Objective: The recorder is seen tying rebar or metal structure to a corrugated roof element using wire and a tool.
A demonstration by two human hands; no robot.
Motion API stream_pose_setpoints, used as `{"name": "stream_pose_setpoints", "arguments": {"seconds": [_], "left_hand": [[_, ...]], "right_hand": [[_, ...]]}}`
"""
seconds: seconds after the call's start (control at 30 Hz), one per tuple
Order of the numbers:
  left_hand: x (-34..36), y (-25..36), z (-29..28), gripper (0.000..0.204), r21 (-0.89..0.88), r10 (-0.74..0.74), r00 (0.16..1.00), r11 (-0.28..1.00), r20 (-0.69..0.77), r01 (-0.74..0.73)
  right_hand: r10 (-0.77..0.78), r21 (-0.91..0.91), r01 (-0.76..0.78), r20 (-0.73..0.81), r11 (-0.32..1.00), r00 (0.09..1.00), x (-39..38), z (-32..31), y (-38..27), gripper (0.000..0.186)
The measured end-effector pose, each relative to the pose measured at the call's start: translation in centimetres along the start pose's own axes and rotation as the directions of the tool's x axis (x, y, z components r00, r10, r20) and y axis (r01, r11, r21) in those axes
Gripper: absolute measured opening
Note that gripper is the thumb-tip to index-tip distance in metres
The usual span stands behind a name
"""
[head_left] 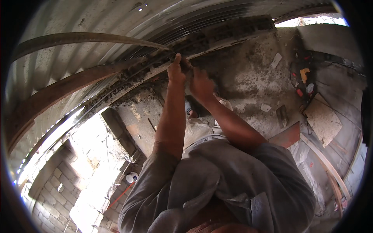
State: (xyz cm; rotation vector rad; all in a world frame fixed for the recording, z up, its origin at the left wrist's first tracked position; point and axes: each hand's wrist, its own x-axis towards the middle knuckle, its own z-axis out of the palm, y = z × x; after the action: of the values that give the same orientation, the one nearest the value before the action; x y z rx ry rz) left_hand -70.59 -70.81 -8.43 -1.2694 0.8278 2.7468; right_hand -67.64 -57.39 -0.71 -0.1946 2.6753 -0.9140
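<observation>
Both my arms reach up to where the corrugated metal roof [116, 19] meets the rough top of the block wall [229, 33]. My left hand [176, 73] presses against the crumbly dark edge of the wall top, one finger pointing up into the gap under the roof sheet. My right hand [201, 84] sits just right of it and slightly lower, fingers curled toward the same spot. The two hands nearly touch. Whether either holds anything is hidden by the hands themselves. I wear a grey long-sleeved shirt [217, 182].
Curved rafters [74, 83] run under the roof on the left. On the dusty concrete floor below lie red and orange tools [304, 77], a trowel [281, 115], a flat slab [323, 121] and planks [326, 165]. A white round object [132, 177] and a block wall [50, 190] are lower left.
</observation>
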Motion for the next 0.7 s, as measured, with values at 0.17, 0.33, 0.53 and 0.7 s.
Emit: {"name": "stream_pose_setpoints", "arguments": {"seconds": [0.17, 0.33, 0.53, 0.7], "left_hand": [[-0.7, 0.3, 1.3, 0.025, 0.086, 0.050, 0.998, 0.995, 0.023, -0.052], [-0.9, 0.0, 3.0, 0.024, 0.195, 0.178, 0.976, 0.969, -0.129, -0.151], [0.2, 1.3, 0.2, 0.041, 0.790, 0.516, 0.855, 0.545, -0.052, -0.281], [2.1, 0.2, -0.8, 0.054, 0.975, 0.678, 0.711, -0.214, 0.186, -0.051]], "right_hand": [[-0.081, 0.145, 0.069, 0.076, 0.987, 0.994, 1.1, 1.2, 2.7, 0.034], [-0.038, 0.567, -0.685, 0.782, 0.457, 0.622, 4.5, -0.8, 5.4, 0.037], [-0.388, 0.535, -0.829, 0.807, 0.163, 0.445, 5.1, 0.7, 5.6, 0.033], [-0.249, 0.568, -0.623, 0.813, 0.538, 0.526, 6.6, 2.2, 7.7, 0.044]]}}
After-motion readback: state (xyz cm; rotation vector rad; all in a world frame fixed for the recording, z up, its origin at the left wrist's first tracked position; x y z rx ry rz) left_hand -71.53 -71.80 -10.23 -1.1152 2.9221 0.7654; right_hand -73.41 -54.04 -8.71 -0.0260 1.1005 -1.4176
